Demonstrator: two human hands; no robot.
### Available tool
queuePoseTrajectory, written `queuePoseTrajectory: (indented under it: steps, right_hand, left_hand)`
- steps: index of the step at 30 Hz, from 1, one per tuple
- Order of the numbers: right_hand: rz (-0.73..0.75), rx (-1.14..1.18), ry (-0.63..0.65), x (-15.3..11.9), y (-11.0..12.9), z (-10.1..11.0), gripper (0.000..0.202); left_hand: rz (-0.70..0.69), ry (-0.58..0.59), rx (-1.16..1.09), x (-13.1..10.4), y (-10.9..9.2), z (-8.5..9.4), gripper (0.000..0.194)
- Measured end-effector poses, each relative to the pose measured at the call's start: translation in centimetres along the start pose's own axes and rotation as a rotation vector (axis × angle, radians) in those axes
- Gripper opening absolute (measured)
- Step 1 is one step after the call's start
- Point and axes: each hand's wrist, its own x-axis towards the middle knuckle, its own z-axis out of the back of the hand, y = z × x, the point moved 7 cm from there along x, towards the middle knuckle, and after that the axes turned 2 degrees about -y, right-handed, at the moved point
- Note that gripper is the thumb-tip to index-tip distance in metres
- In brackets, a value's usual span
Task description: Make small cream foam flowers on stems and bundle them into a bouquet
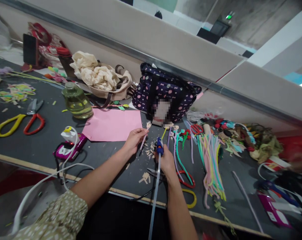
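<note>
Right of the pink sheet [113, 125], left hand [134, 140]: I see thumb and fingers pinched together on a slim stem [143, 142] with a pale tip [148, 125].
Farther right of the sheet, right hand [167, 161]: wrapped round a blue glue gun [160, 146], apart from the left; a translucent glue stick [156, 186] trails behind.
Scraps [150, 153]: right of the sheet, between the hands.
Patterned bag [177, 91]: beyond the sheet, rightward.
Stem bundle [212, 163]: well right of the sheet.
Glass jar [77, 104]: by the sheet's left corner.
</note>
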Motion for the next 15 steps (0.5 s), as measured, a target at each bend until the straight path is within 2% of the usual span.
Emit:
queuePoseTrajectory:
  steps: [4, 8, 15]
  right_hand:
    - [-0.001, 0.341, -0.093, 0.4, -0.1, 0.8, 0.018]
    - [-0.077, 0.648, -0.177, 0.3, -0.5, 1.2, 0.021]
    - [-0.150, 0.874, -0.182, 0.2, -1.1, 1.0, 0.023]
  left_hand:
    - [0.003, 0.019, 0.001, 0.0, 0.4, -0.1, 0.029]
    - [0.045, 0.079, 0.038, 0.0, 1.1, -0.6, 0.032]
    - [0.119, 0.136, 0.086, -0.4, 2.2, -1.1, 0.031]
